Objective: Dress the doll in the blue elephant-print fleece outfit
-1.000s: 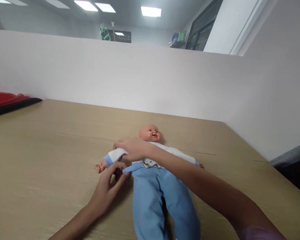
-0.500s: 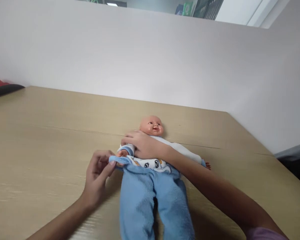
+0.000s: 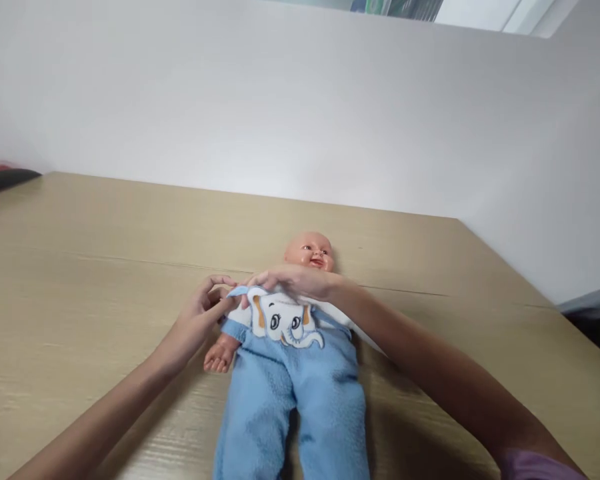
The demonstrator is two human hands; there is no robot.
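Note:
A baby doll [image 3: 310, 250] lies on its back, head away from me, in a white top and fuzzy blue overalls [image 3: 325, 387]. An elephant face [image 3: 285, 323] decorates the overalls' bib, now spread over the belly and chest. My left hand [image 3: 207, 307] pinches a blue corner of the overalls by the doll's shoulder. Across the chest reaches my right hand [image 3: 295, 280], its fingers closed at the bib's upper edge beside that corner. The doll's hand [image 3: 220, 355] on the left pokes out past a blue cuff; its other arm is mostly hidden beneath my right forearm.
The wooden table [image 3: 105, 300] has a seam running across it and meets a white partition [image 3: 230, 100] behind. A black and red object [image 3: 5, 177] stands off the far left edge. Something dark [image 3: 595, 320] is beyond the right edge.
The overalls' bib has come up over the doll's chest, uncovering the elephant face. My left hand moved up with the blue edge. The doll's left-side arm now points down beside the overalls.

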